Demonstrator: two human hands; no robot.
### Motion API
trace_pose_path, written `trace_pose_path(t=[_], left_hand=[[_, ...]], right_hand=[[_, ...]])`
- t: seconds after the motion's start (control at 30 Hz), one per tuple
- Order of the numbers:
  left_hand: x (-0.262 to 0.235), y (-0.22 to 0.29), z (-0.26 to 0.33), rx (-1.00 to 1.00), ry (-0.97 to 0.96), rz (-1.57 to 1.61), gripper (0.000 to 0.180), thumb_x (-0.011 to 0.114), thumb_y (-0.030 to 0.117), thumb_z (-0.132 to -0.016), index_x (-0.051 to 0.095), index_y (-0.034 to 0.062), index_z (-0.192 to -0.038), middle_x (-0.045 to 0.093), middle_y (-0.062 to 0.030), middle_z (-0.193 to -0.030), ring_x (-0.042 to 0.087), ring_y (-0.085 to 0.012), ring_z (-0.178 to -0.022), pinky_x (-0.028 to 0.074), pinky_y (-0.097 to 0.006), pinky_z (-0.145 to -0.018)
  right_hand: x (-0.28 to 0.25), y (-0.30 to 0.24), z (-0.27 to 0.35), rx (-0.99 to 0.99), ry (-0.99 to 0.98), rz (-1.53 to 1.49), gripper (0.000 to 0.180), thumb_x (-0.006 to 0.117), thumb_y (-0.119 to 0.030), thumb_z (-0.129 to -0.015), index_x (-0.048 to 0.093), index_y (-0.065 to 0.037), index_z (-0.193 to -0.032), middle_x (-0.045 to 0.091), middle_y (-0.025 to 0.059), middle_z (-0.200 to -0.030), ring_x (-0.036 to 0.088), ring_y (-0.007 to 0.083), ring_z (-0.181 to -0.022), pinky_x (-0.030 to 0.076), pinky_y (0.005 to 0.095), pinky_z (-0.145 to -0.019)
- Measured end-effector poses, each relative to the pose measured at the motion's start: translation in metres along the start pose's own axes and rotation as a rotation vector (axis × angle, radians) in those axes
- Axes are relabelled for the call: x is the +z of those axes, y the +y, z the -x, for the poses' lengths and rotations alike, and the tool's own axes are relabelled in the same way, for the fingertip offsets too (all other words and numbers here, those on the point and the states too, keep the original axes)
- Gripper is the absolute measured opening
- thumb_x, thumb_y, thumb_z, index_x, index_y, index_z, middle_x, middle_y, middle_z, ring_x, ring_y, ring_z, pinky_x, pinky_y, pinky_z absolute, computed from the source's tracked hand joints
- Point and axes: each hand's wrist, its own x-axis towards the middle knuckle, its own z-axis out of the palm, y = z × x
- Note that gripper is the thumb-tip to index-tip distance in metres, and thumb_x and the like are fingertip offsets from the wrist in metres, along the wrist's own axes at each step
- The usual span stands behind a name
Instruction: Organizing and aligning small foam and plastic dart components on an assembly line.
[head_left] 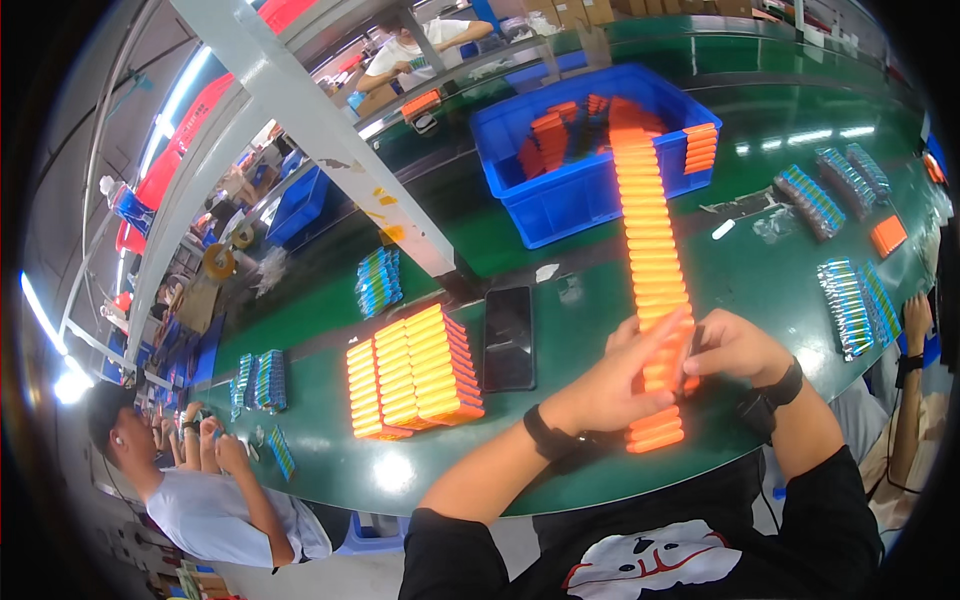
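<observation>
Here, a long row of orange rectangular packs (652,260) is laid along the green worktable (760,250), running from the blue plastic crate (560,200) toward the person. Its near end is gripped from both sides: the left hand (615,385) is pressed flat against the row's left face, and the right hand (735,345) is curled around its right face. Stacked orange packs (415,370) are seen to the left, beside a black phone (509,338).
</observation>
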Motion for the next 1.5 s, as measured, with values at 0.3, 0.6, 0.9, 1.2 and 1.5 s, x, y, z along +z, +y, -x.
trace_pose_path(t=[0.3, 0.6, 0.9, 1.2, 1.5], left_hand=[[-0.006, 0.008, -0.006, -0.24, 0.155, 0.833, 0.087, 0.064, -0.007, -0.087, 0.021, 0.0055, -0.161, 0.043, -0.0093, -0.153, 0.052, -0.0186, -0.131, 0.043, -0.035, -0.11], [-0.014, -0.036, 0.006, -0.207, 0.201, -0.096, 0.079, 0.077, 0.012, -0.084, 0.041, 0.0057, -0.155, 0.056, -0.0116, -0.143, 0.048, -0.0209, -0.131, 0.035, -0.036, -0.113], [-0.009, -0.043, 0.008, -0.297, 0.128, -0.286, 0.081, 0.081, 0.023, -0.08, 0.046, 0.0149, -0.153, 0.062, -0.0067, -0.114, 0.051, -0.0236, -0.111, 0.032, -0.038, -0.108], [-0.012, -0.04, 0.008, -0.319, 0.163, -0.267, 0.084, 0.085, 0.025, -0.077, 0.048, 0.0078, -0.15, 0.063, -0.0106, -0.128, 0.052, -0.0259, -0.119, 0.041, -0.039, -0.107], [-0.007, -0.044, 0.009, -0.299, 0.199, -0.275, 0.086, 0.086, 0.028, -0.074, 0.049, 0.007, -0.149, 0.063, -0.0114, -0.132, 0.051, -0.0276, -0.125, 0.038, -0.041, -0.11]], right_hand=[[0.006, 0.013, -0.003, 0.288, -0.615, 0.055, 0.021, 0.067, -0.02, -0.099, 0.073, 0.0, -0.101, 0.073, 0.0033, -0.088, 0.068, 0.0077, -0.067, 0.046, 0.0204, -0.057], [0.004, 0.018, -0.01, 0.29, -0.499, 0.055, 0.02, 0.066, -0.022, -0.099, 0.074, -0.004, -0.099, 0.073, 0.0006, -0.086, 0.066, 0.0061, -0.058, 0.037, 0.02, -0.049], [0.004, 0.025, -0.011, 0.272, -0.559, -0.005, 0.021, 0.066, -0.021, -0.099, 0.074, -0.001, -0.099, 0.074, 0.0044, -0.09, 0.064, 0.0089, -0.058, 0.043, 0.0204, -0.052], [-0.007, 0.013, -0.011, 0.437, -0.759, 0.116, 0.024, 0.065, -0.02, -0.099, 0.072, 0.003, -0.099, 0.074, 0.0088, -0.089, 0.065, 0.0099, -0.059, 0.047, 0.0212, -0.053], [-0.006, 0.051, -0.041, -0.377, 0.284, 0.436, 0.016, 0.066, -0.014, -0.098, 0.074, -0.009, -0.112, 0.059, 0.0059, -0.1, 0.059, 0.0126, -0.089, 0.049, 0.0265, -0.078]])
